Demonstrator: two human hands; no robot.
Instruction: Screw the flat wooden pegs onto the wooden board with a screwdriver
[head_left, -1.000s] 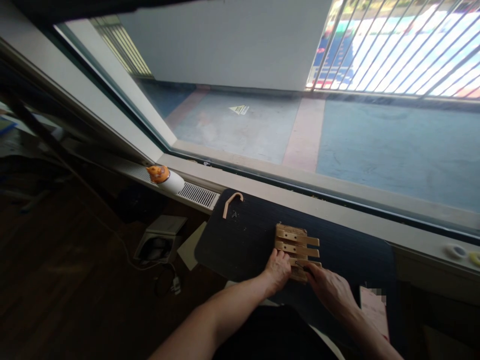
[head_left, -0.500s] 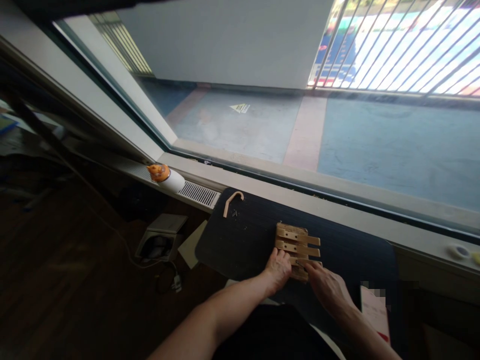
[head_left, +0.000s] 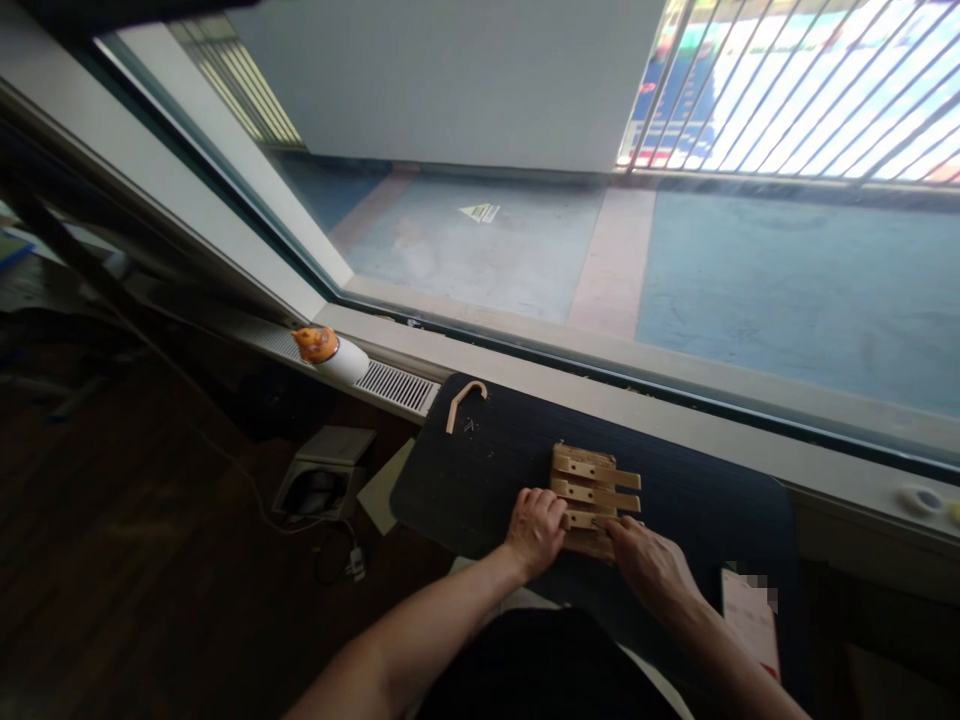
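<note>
A rough wooden board (head_left: pixel 589 544) lies on the dark table, with three light wooden hooks (head_left: pixel 598 498) lying side by side across it. Small dark holes or screw heads show on the hooks. My left hand (head_left: pixel 536 530) is closed at the board's left edge, its fingertips by the end of the nearest hook. At that same hook, toward its right part, the fingers of my right hand (head_left: pixel 649 560) are pinched together over the wood; whatever they hold is too small to make out. A loose wooden hook (head_left: pixel 456 408) lies at the table's far left, beside several small screws (head_left: pixel 470 426).
The dark table (head_left: pixel 705 500) stands against the window sill (head_left: pixel 637 405). A white bottle with an orange top (head_left: pixel 330 352) rests on the sill vent. A pinkish-white packet (head_left: pixel 750 615) lies at the right. An open box (head_left: pixel 326 468) and a cable plug (head_left: pixel 355 563) are on the floor.
My left hand has shifted a little left, uncovering more of the nearest hook's left end. My right hand has moved slightly left along that hook. The board stays put.
</note>
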